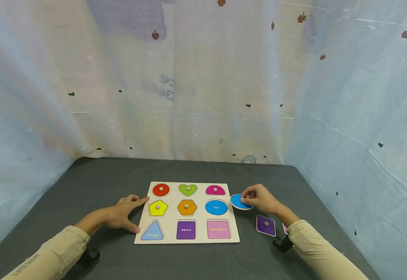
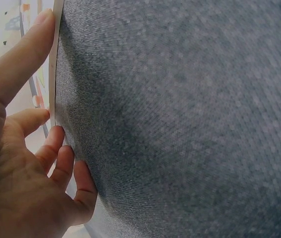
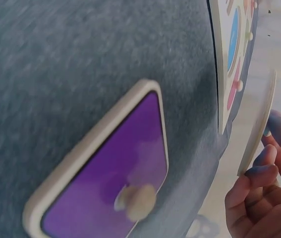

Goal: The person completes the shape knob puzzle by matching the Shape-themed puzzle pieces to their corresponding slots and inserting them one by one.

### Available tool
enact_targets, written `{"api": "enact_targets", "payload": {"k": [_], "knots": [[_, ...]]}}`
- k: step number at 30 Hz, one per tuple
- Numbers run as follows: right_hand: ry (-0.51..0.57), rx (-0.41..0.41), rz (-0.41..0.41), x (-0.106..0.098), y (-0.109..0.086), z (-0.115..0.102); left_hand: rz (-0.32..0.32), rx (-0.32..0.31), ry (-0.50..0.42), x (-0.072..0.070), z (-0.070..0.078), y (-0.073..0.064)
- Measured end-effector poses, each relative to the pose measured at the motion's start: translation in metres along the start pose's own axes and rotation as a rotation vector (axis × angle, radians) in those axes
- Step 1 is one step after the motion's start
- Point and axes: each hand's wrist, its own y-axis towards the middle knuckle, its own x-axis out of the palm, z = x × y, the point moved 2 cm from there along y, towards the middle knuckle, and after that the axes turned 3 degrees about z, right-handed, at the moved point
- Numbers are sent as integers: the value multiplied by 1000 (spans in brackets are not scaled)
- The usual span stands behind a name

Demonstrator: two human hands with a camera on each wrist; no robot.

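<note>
Pinching the flat blue oval piece [image 1: 236, 201] beside the cream wooden board [image 1: 201, 231], right hand [image 1: 262, 200]! Looks light, stiff; mid-face hold suits. Left hand [image 1: 120, 216] splays.

The board [image 1: 170, 229] looks like smooth wood, the purple piece [image 3: 125, 153] glossy-faced, the surface [image 2: 190, 119] matt woven cloth, and the curtain [image 1: 206, 77] creased, faintly shiny plastic.

Blue oval piece [image 1: 236, 201], cream board [image 1: 172, 212], grey tabletop [image 1: 175, 262]
</note>
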Motion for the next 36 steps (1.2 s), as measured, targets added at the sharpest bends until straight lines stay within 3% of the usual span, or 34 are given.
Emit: {"api": "enact_targets", "payload": {"k": [19, 36], "knots": [[29, 30, -37, 32, 20, -17, -6, 3, -10, 0, -2, 2], [34, -7, -58, 52, 33, -28, 0, -6, 4, 0, -1, 1]]}}
